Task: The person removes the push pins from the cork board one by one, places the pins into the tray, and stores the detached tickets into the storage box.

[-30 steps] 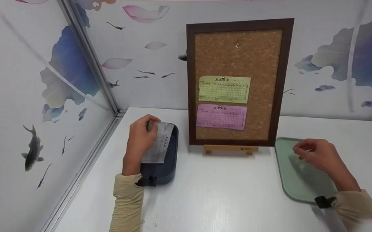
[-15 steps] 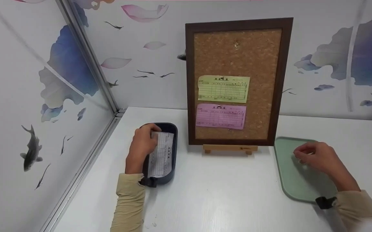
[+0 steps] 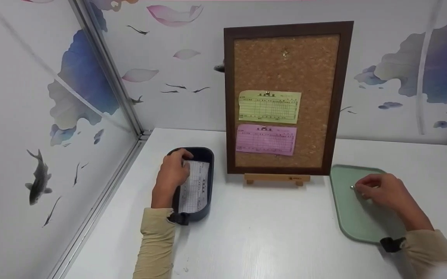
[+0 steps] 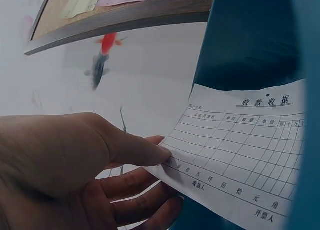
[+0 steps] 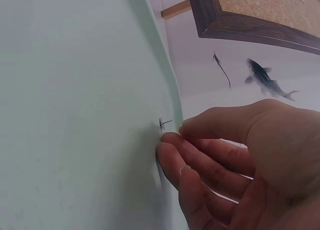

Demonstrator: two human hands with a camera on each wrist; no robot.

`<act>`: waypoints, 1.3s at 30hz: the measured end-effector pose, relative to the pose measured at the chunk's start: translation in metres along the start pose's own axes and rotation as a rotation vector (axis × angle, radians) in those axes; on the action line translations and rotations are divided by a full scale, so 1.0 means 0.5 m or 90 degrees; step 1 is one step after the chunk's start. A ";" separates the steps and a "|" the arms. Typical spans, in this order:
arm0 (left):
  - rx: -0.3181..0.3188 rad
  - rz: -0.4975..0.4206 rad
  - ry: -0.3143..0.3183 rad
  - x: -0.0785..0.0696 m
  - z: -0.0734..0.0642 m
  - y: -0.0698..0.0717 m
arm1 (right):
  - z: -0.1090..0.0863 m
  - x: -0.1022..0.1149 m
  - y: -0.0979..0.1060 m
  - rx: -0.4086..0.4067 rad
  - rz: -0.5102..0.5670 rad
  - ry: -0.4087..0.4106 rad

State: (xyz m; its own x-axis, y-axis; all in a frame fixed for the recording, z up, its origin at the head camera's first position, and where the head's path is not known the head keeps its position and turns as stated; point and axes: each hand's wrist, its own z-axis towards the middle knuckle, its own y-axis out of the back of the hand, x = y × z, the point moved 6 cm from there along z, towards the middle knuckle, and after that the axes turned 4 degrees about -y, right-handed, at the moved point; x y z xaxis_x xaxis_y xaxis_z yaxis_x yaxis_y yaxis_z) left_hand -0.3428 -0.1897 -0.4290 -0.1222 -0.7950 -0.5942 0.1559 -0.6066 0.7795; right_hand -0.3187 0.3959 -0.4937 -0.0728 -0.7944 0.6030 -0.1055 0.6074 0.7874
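Note:
In the head view my left hand (image 3: 172, 174) reaches over a dark blue box (image 3: 211, 193) at the left. It holds a white printed receipt slip (image 4: 235, 150) by its edge, thumb in front and index finger behind; the slip lies within the box walls and has a small hole near its title. My right hand (image 3: 380, 190) is low over a green tray (image 3: 341, 217), thumb and fingers loosely curled. A small metal thumbtack (image 5: 162, 123) is on the tray, point outward, just beyond the fingertips. Nothing shows between those fingers.
A framed cork board (image 3: 312, 77) stands upright on a wooden stand (image 3: 277, 178) between the box and the tray. A yellow-green slip (image 3: 269, 108) and a pink slip (image 3: 266, 141) are tacked to it. A patterned wall (image 3: 181, 108) closes off the back of the white table (image 3: 270, 232).
The left hand has lowered the white slip into the box, where it now lies deeper. The right hand has shifted slightly right and toward me, and the thumbtack now shows beside its fingertips.

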 end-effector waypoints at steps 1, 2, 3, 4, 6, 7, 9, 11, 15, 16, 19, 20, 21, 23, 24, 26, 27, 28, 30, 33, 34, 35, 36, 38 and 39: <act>-0.002 0.003 -0.003 -0.001 0.000 0.000 | 0.000 -0.001 0.000 0.001 -0.001 0.000; -0.003 0.006 -0.006 -0.001 -0.001 0.000 | -0.001 -0.001 0.001 0.002 -0.003 -0.001; -0.004 0.007 -0.010 -0.002 -0.001 0.000 | -0.001 -0.002 0.001 0.002 -0.006 -0.001; -0.005 0.008 -0.012 -0.001 -0.001 -0.001 | -0.002 -0.001 0.001 0.002 -0.010 0.000; -0.008 0.005 -0.012 0.000 -0.001 -0.001 | -0.002 -0.002 0.001 0.002 -0.012 0.000; -0.009 0.003 -0.011 0.000 0.000 0.000 | -0.002 -0.002 0.001 0.001 -0.013 0.001; -0.011 -0.002 -0.008 0.002 0.001 0.000 | -0.002 -0.002 0.000 0.000 -0.013 0.001; -0.015 -0.006 -0.008 0.001 0.002 0.002 | -0.002 -0.002 0.001 -0.003 -0.011 0.002; -0.018 -0.008 -0.010 -0.003 0.001 0.003 | -0.003 -0.004 0.001 -0.004 -0.007 0.004; -0.020 -0.008 -0.011 -0.004 0.001 0.003 | -0.004 -0.004 0.001 -0.005 -0.005 0.004; -0.025 -0.011 -0.015 -0.007 0.001 0.003 | -0.004 -0.005 0.002 -0.008 -0.001 0.004; -0.026 -0.011 -0.017 -0.008 0.001 0.003 | -0.005 -0.005 0.003 -0.010 0.001 0.005; -0.028 -0.013 -0.017 -0.009 0.001 0.003 | -0.005 -0.004 0.004 -0.013 0.002 0.006; -0.033 -0.017 -0.018 -0.014 0.002 0.006 | -0.005 -0.001 0.008 -0.022 0.002 0.010; -0.036 -0.019 -0.020 -0.017 0.002 0.007 | -0.006 0.002 0.011 -0.029 0.000 0.014; -0.043 -0.025 -0.022 -0.023 0.002 0.010 | -0.007 0.009 0.013 -0.041 -0.002 0.024; -0.046 -0.031 -0.025 -0.028 0.001 0.012 | -0.007 0.014 0.015 -0.050 -0.001 0.029; -0.052 -0.036 -0.034 -0.034 0.001 0.013 | -0.008 0.019 0.016 -0.060 0.001 0.033; -0.062 -0.044 -0.057 -0.048 -0.001 0.016 | -0.011 0.032 0.018 -0.084 0.004 0.043; -0.078 -0.056 -0.091 -0.075 -0.003 0.016 | -0.018 0.058 0.021 -0.134 0.010 0.061; -0.082 -0.059 -0.102 -0.084 -0.004 0.015 | -0.020 0.067 0.023 -0.156 0.011 0.069; -0.085 -0.064 -0.109 -0.092 -0.004 0.014 | -0.023 0.078 0.026 -0.175 0.011 0.077; -0.086 -0.069 -0.117 -0.099 -0.004 0.011 | -0.026 0.090 0.029 -0.195 0.012 0.086; -0.087 -0.077 -0.126 -0.112 -0.005 0.003 | -0.033 0.112 0.034 -0.229 0.017 0.101; -0.087 -0.078 -0.130 -0.117 -0.005 -0.001 | -0.037 0.123 0.037 -0.243 0.020 0.108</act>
State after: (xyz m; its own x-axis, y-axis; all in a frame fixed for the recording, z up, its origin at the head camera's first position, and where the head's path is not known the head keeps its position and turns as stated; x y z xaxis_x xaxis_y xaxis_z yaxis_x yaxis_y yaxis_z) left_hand -0.3335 -0.1430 -0.3951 -0.3413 -0.7072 -0.6192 0.2568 -0.7038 0.6623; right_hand -0.3067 0.3583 -0.4399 0.0977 -0.7827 0.6147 0.2719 0.6152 0.7400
